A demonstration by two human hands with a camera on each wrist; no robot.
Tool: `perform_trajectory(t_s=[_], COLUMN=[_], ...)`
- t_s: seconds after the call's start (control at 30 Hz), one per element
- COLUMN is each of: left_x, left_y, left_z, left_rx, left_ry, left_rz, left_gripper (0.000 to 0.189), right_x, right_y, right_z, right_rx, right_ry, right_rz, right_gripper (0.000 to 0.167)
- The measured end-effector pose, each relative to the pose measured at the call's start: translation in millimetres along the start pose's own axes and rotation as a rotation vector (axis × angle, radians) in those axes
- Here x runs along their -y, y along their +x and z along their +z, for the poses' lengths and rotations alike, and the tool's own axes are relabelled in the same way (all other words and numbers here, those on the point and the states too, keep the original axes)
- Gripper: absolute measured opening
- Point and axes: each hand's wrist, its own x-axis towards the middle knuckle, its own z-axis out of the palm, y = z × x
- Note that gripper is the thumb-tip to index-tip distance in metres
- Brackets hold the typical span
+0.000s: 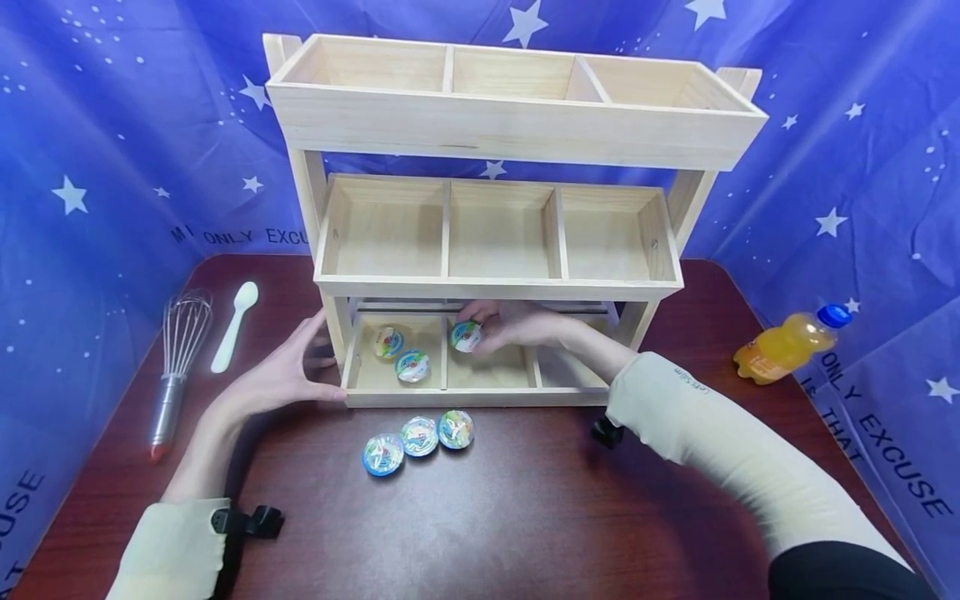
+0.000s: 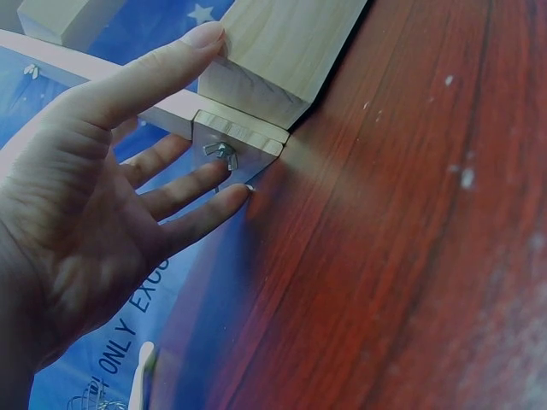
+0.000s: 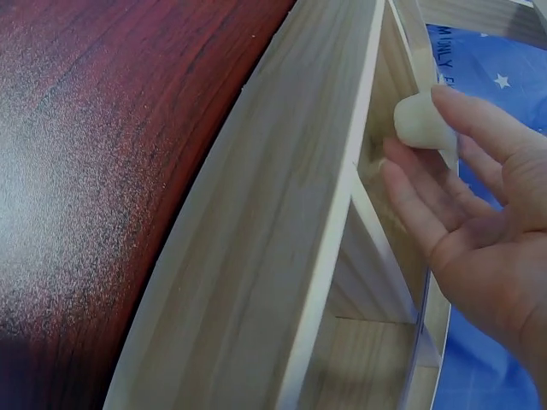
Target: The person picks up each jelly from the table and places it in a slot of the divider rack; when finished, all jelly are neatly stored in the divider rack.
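Observation:
My right hand [image 1: 506,323] pinches a small jelly cup [image 1: 467,337] with a printed lid over the bottom tray's middle compartment. In the right wrist view the cup's pale body [image 3: 420,121] sits between thumb and fingers. My left hand [image 1: 281,375], fingers spread, is at the left end of the wooden rack's bottom tray [image 1: 397,400]. In the left wrist view its thumb touches the tray corner [image 2: 282,51] and its fingertips reach the wing nut [image 2: 224,154]. Two jelly cups, one yellowish [image 1: 388,342] and one whitish [image 1: 412,367], lie in the left compartment.
Three jelly cups [image 1: 420,437] lie in a row on the table [image 1: 525,517] before the rack. The middle tray [image 1: 498,289] and top tray [image 1: 517,125] overhang the bottom one. A whisk [image 1: 176,358] and white spoon [image 1: 235,327] lie left; an orange drink bottle [image 1: 787,343] is right.

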Motion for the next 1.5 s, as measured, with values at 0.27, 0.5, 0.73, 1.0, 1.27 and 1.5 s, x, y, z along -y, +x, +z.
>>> perform_trajectory(t_s=[0.27, 0.5, 0.73, 1.0, 1.27, 1.5], left_x=[-0.8, -0.6, -1.0, -1.1, -1.0, -1.0], left_y=[0.1, -0.3, 0.4, 0.8, 0.6, 0.0], left_z=[0.1, -0.2, -0.2, -0.5, -0.4, -0.6], left_rx=[0.003, 0.002, 0.004, 0.002, 0.004, 0.002], left_ry=[-0.001, 0.000, 0.003, -0.003, -0.006, -0.001], left_rz=[-0.002, -0.001, -0.008, -0.001, -0.008, -0.008], left_gripper=[0.133, 0.134, 0.133, 0.134, 0.134, 0.134], right_x=[-2.7, -5.5, -6.3, -6.2, -9.0, -10.9], right_y=[6.6, 12.3, 11.1, 11.2, 9.9, 5.6], right_z=[7.5, 11.5, 14.2, 16.1, 16.2, 15.4], right_rx=[-0.023, -0.018, -0.031, -0.079, -0.092, -0.107], right_ry=[-0.066, -0.086, -0.095, -0.125, -0.113, -0.020], right_rz=[0.035, 0.018, 0.028, 0.043, 0.053, 0.041], right_gripper=[0.061, 0.058, 0.059, 0.062, 0.065, 0.068])
